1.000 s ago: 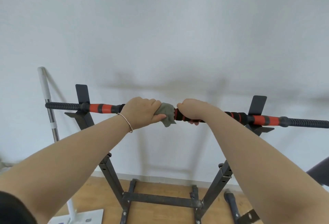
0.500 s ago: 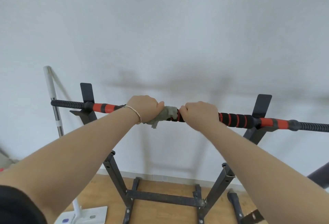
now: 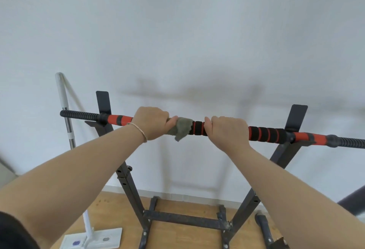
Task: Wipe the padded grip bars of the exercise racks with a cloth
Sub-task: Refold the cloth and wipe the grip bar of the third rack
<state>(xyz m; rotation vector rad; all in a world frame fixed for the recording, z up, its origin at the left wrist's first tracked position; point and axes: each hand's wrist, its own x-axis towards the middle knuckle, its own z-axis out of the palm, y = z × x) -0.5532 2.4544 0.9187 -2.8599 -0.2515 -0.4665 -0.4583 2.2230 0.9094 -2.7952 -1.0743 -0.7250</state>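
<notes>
Checker: Cloth (image 3: 181,129) at this point?
Wiper: Bunched round the padded bar (image 3: 266,133), near the middle of its span, half under the left hand (image 3: 151,122). Grey tail hanging below the foam.
Checker: Fingers?
Wiper: Left ones curled over the bar and clamping the cloth against it, thumb tip at the cloth's edge. Right hand (image 3: 227,130) wrapped bare round the foam, fingers closed over the top, tips hidden behind the bar.
Checker: Different from a second ago?
Wiper: Yes. Back then, cloth jammed right against the right hand, no foam showing between. Now a short black-and-red ringed stretch bare between the two. Looks like a slide of left hand and cloth towards the left upright of the rack (image 3: 127,185), right hand unmoved as anchor.
Checker: Meaning for the job?
Wiper: Probably a leftward stroke under way, so that bared stretch likely wiped already. Still to do, by the look of it: the ringed foam from the right hand out to the right upright, the patch under the right hand itself, the orange section left of the left hand.
Checker: Anything nearby?
Wiper: Mop (image 3: 66,110) leaning on the wall at the left, head flat on the wooden floor, well apart from the hands. Ahead of the cloth, only orange grip up to the upright's cradle
</notes>
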